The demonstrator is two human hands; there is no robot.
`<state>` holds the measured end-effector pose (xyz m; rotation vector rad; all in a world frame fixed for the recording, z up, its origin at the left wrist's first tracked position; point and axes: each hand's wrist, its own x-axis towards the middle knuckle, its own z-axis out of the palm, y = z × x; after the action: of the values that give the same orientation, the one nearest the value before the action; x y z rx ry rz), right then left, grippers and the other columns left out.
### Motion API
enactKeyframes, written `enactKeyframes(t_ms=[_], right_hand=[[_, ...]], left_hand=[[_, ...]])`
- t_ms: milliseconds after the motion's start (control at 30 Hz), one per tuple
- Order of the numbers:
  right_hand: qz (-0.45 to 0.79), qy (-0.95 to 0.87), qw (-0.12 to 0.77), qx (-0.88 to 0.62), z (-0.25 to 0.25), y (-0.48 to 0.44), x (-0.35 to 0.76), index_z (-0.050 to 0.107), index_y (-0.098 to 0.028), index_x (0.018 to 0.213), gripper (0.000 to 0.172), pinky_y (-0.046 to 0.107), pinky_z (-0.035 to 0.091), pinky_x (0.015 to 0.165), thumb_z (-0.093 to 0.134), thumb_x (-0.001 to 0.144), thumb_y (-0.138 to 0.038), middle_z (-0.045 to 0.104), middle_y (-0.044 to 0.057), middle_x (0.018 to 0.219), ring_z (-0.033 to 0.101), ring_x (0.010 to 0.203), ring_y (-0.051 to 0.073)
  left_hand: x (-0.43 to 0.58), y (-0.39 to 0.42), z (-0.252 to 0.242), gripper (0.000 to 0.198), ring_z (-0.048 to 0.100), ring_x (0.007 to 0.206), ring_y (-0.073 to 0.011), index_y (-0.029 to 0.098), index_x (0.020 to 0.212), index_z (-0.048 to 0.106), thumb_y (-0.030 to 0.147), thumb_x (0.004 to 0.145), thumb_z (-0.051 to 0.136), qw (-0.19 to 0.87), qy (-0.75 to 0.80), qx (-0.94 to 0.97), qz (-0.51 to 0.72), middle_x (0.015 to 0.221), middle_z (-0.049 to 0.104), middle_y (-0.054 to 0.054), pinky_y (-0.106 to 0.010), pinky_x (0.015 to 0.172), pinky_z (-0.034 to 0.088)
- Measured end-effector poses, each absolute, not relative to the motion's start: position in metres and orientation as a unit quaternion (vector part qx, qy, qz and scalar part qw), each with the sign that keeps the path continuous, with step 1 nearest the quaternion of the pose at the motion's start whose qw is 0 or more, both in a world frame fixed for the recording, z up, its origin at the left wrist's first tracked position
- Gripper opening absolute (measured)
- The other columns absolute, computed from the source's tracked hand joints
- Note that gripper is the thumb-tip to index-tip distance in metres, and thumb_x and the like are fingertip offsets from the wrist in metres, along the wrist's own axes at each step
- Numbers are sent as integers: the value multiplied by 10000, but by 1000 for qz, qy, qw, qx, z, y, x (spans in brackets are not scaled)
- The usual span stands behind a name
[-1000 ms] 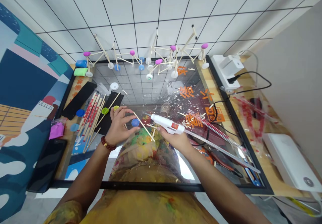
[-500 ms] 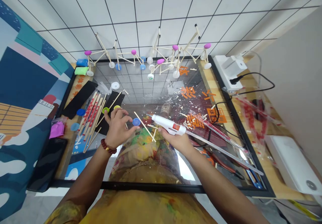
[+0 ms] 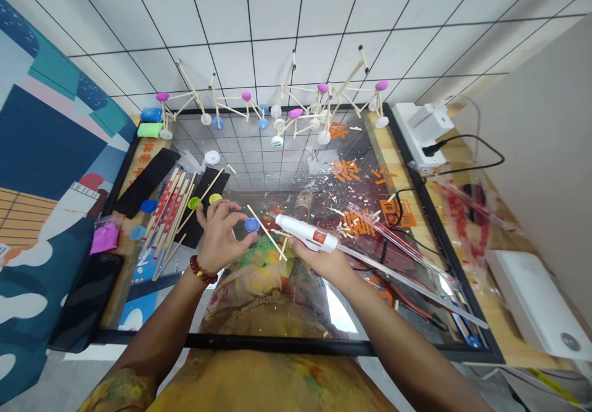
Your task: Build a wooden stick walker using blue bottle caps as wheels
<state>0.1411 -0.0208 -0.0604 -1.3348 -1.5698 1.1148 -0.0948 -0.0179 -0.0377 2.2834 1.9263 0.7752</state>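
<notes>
My left hand (image 3: 218, 234) pinches a small blue bottle cap (image 3: 251, 224) joined to a thin wooden stick (image 3: 267, 233) that slants down to the right. My right hand (image 3: 324, 259) grips a white glue gun (image 3: 305, 232), its nozzle pointing left toward the cap and stick, a short way from them. Both hands hover over a glass-topped table (image 3: 287, 177) that mirrors the tiled wall.
Stick-and-cap models (image 3: 296, 113) stand along the far edge. A bundle of chopsticks (image 3: 169, 214), black strips and loose caps lie left. A black phone (image 3: 86, 301) sits at the near left. Glue sticks (image 3: 407, 270), pliers, a power strip (image 3: 423, 131) and a white box (image 3: 531, 301) are right.
The glue gun has shifted slightly left, closer to the cap and stick. My left hand keeps holding the blue cap with little movement.
</notes>
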Motion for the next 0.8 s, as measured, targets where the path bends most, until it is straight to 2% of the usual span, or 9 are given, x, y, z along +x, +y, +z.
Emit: enactKeyframes(t_ms=[67, 167, 300, 567, 800], right_hand=[[423, -648, 376, -510, -60, -21, 142, 638, -228, 735, 147, 284, 537, 581, 639, 810, -355, 700, 20, 684, 636, 590, 170], [362, -709, 348, -495, -59, -21, 143, 510, -236, 601, 239, 250, 444, 517, 617, 803, -305, 580, -22, 558, 533, 503, 128], [336, -742, 326, -479, -57, -23, 142, 443, -227, 582, 257, 233, 368, 493, 592, 789, -260, 504, -41, 539, 483, 480, 104], [301, -759, 341, -466, -60, -25, 140, 378, -231, 596, 288, 235, 316, 498, 585, 795, -246, 454, -54, 547, 444, 483, 98], [300, -763, 326, -470, -61, -25, 140, 414, -228, 615, 275, 227, 340, 515, 605, 810, -267, 491, -44, 576, 466, 507, 102]], left_hand=[[-91, -19, -36, 173, 583, 1108, -310, 256, 830, 688, 332, 700, 773, 6, 617, 740, 267, 1011, 693, -49, -610, 1125, 158], [-86, -20, -33, 134, 614, 1056, -283, 255, 844, 676, 296, 734, 739, -24, 598, 746, 293, 945, 717, -30, -587, 1139, 150], [-81, -22, -32, 132, 630, 1018, -276, 264, 861, 681, 269, 738, 729, -46, 576, 756, 306, 882, 725, -13, -570, 1142, 157], [-80, -24, -34, 162, 616, 1028, -280, 275, 908, 693, 242, 751, 719, -59, 560, 767, 309, 916, 715, -28, -525, 1045, 326], [-80, -26, -33, 199, 596, 1045, -293, 275, 938, 706, 220, 747, 710, -45, 560, 769, 305, 943, 704, -45, -514, 1009, 381]])
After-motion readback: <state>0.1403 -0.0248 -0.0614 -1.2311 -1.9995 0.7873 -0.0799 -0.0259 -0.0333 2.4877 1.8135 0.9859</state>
